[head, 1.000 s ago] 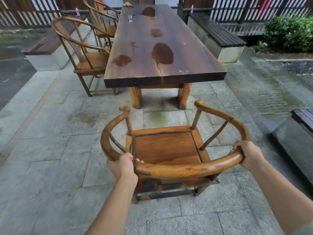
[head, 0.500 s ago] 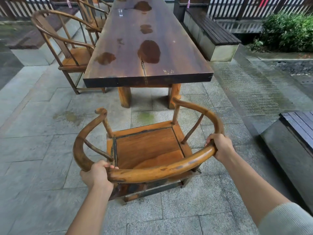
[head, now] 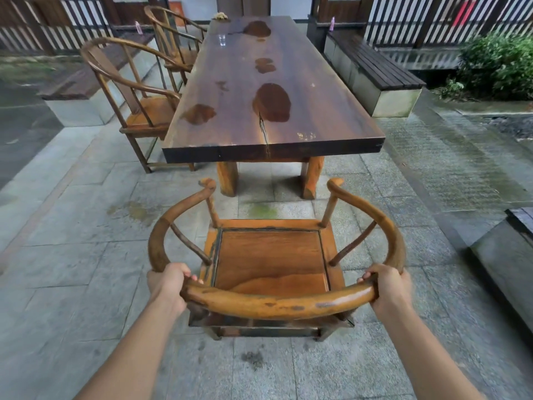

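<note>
Before the table's (head: 271, 145) near edge, left hand (head: 167, 287) and right hand (head: 388, 285) grip chair rail (head: 277, 303); paving gap between

chair (head: 271, 264), table (head: 317, 96) on stone floor (head: 72, 255)

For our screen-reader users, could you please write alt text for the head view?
A person's left hand and right hand grip the curved back rail of an orange-brown round-backed wooden armchair facing the end of a long dark wooden slab table on grey stone paving. Two similar wooden armchairs stand along the table's left side; a dark slatted bench lies to its right.
</note>
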### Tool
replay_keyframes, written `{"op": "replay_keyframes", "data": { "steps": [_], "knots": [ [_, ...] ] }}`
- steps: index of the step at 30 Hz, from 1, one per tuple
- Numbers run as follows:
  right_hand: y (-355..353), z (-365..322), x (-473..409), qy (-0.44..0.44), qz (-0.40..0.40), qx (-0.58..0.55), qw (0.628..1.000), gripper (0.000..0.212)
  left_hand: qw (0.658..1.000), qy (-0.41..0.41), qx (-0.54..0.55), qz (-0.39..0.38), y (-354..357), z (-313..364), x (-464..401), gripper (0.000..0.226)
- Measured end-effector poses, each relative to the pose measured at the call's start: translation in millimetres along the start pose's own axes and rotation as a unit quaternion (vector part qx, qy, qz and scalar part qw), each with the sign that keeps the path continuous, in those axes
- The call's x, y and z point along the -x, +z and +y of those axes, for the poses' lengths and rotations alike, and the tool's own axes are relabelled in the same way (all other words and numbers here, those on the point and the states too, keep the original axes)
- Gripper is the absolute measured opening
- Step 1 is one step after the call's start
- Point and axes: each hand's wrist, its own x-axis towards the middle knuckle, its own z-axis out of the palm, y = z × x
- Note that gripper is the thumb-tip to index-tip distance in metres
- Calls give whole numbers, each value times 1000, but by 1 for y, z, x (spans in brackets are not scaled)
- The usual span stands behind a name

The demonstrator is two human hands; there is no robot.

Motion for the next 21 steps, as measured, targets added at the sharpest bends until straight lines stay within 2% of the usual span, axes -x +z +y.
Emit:
{"op": "replay_keyframes", "data": {
  "steps": [3, 5, 11, 13, 15, 18, 21],
  "knots": [
    [28, 3, -11, -4, 22, -1, 1000, 67, 999, 13, -21, -26, 23, 22, -24, 25],
    [46, 4, -14, -13, 34, -14, 999, 67, 998, 11, -44, -40, 35, 36, -38, 18],
    [98, -4, -28, -20, 38, -65, 997, 62, 997, 18, -56, -58, 74, 85, -80, 27],
    [98, -8, -35, -18, 29, -65, 997, 59, 996, 4, -63, -69, 79, 78, -76, 15],
    [91, -6, -37, -3, 6, -55, 998, 55, 995, -2, -51, -83, 75, 67, -71, 14],
    [91, -12, -46, -4, 3, -10, 1000, 54, 997, -2, -1, -75, 76, 58, -76, 29],
    [91, -28, -54, -4, 17, 12, 1000, 51, 995, -31, 24, -90, 85, 46, -72, 28]
  ]
}}
